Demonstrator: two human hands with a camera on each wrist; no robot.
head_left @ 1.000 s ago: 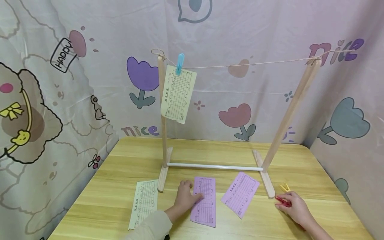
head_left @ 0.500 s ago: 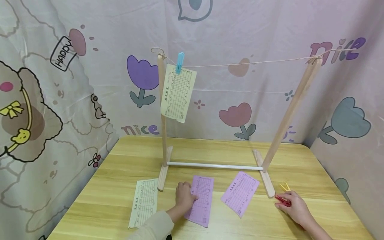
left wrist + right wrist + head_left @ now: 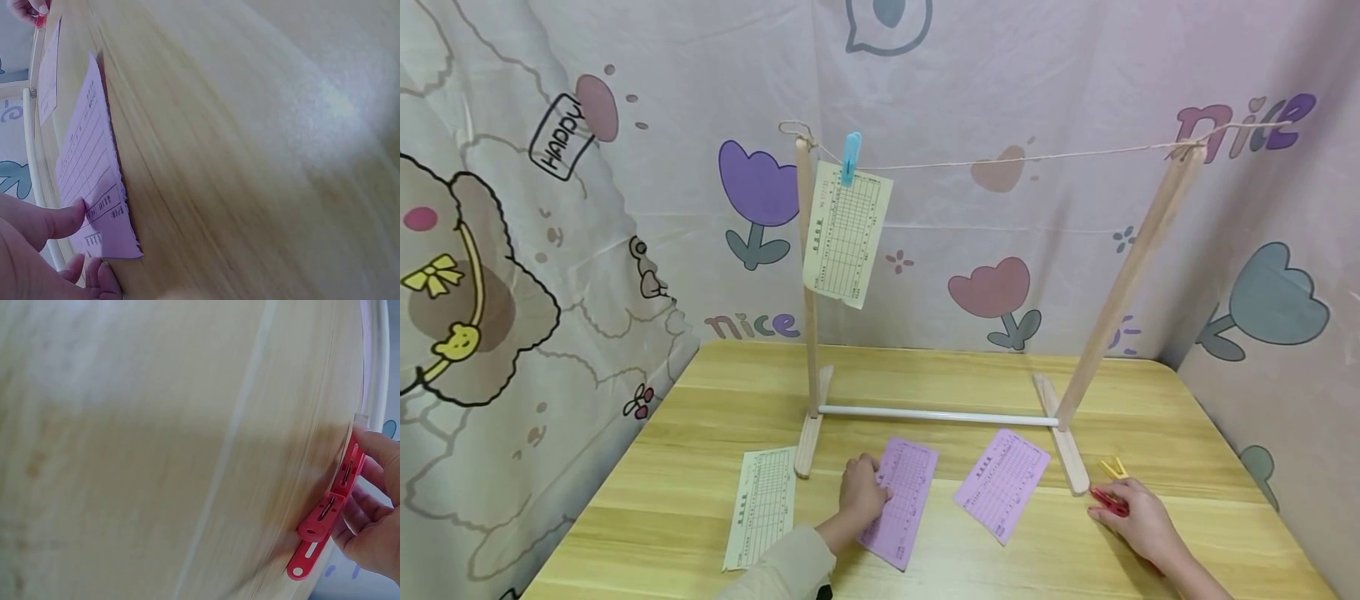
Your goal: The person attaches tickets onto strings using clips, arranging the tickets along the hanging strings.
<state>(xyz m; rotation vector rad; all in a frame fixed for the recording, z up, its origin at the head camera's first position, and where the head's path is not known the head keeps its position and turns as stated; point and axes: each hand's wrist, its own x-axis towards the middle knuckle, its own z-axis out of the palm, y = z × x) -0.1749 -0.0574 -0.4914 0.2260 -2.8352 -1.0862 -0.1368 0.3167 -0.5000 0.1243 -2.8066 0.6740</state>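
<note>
In the head view, my left hand [image 3: 862, 496] pinches the left side of a purple printed slip [image 3: 906, 500] on the table. The left wrist view shows the thumb [image 3: 74, 215] on top of the paper, with fingertips at its edge. My right hand [image 3: 1138, 518] holds a red clothespin [image 3: 1108, 501] low over the table. In the right wrist view, red clothespin parts [image 3: 331, 503] with two springs show; I cannot tell whether they form one pin or two. Beside that hand lies a yellow clothespin [image 3: 1114, 467].
A wooden stand carries a string [image 3: 1000, 161]; a blue clothespin [image 3: 850, 158] fixes a pale green slip [image 3: 847, 237] to it. Another green slip [image 3: 760, 508] and a second purple slip [image 3: 1002, 486] lie on the table. A white rod [image 3: 936, 415] joins the stand's feet.
My left hand has closed on the purple slip and drawn it slightly left; the slip now lies more tilted. The right hand has stayed put with the red clothespin.
</note>
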